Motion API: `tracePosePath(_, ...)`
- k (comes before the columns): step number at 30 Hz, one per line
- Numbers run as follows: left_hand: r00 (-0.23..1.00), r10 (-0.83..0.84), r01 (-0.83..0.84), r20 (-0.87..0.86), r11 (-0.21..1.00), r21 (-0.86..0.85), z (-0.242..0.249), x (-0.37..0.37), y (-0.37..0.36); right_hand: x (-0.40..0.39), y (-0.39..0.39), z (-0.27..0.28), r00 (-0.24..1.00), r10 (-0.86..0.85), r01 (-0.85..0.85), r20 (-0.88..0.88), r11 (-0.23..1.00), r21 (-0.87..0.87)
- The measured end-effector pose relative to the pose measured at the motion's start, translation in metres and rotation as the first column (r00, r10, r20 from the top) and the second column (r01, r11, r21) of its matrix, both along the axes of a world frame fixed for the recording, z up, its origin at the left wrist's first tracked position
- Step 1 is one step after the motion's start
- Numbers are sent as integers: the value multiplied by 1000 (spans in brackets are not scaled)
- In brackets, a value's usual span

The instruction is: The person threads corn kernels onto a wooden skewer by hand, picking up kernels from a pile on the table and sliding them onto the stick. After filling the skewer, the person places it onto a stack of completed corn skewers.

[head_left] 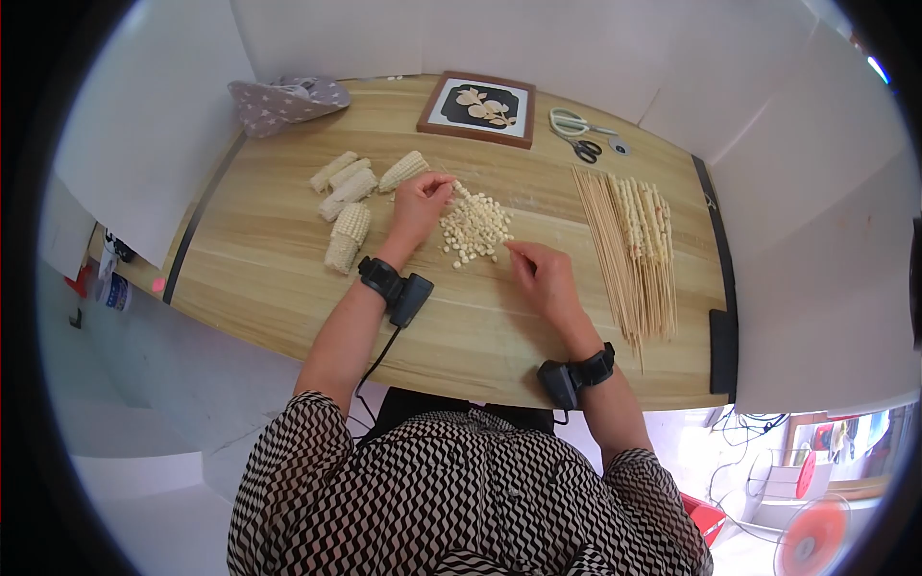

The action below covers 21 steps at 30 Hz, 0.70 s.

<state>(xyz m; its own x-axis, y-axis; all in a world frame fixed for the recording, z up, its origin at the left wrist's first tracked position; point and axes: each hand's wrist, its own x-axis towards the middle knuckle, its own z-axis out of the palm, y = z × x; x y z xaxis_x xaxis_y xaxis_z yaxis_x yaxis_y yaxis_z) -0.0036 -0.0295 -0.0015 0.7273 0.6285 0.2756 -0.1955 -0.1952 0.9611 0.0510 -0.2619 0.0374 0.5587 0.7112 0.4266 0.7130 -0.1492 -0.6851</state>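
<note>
Pale-yellow corn kernels (476, 227), small and loose, lie scattered in a heap between left hand (421, 205) and right hand (547, 276), both pinched closed, contents indiscernible.

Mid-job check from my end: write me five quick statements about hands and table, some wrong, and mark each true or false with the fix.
1. The kernels lie between the left hand and the right hand. True.
2. The cobs lie left of the kernels, the bare skewers right. True.
3. Every skewer is bare. False: the loaded skewers, right of the bare skewers, carry kernels.
4. The picture lies at the back of the table, left of the black scissors. True.
5. The left hand holds the black scissors. False: they lie on the table, away from both hands.
</note>
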Motion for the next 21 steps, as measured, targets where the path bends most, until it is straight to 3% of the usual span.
tracePosePath(2, 1000, 8, -8, -21, 1000, 22, 1, 1, -1, 2, 0, -1, 1000, -17, 17, -17, 1000, -5)
tracePosePath(5, 994, 69, -71, 89, 997, 24, 4, 1, -5, 3, 0, -2, 998, -56, 56, -17, 998, 13)
tracePosePath(7, 988, 153, -123, -21, 862, 492, 6, -3, -6, 6, 0, -2, 995, -103, 103, -3, 994, 26)
tracePosePath(8, 989, 149, -117, -25, 861, 494, 5, -3, -4, 7, 0, -2, 994, -107, 107, -7, 994, 27)
tracePosePath(10, 972, 124, 69, -201, 665, 743, 4, -1, -1, 8, -1, -1, 994, -113, 113, -5, 993, 20)
tracePosePath(17, 951, 133, 131, -279, 644, 754, 8, 1, -2, 6, -1, 2, 994, -106, 107, -12, 994, 22)
tracePosePath(21, 955, 98, 135, -280, 697, 704, 10, -1, -2, 7, -1, 1, 995, -103, 104, -4, 995, 6)
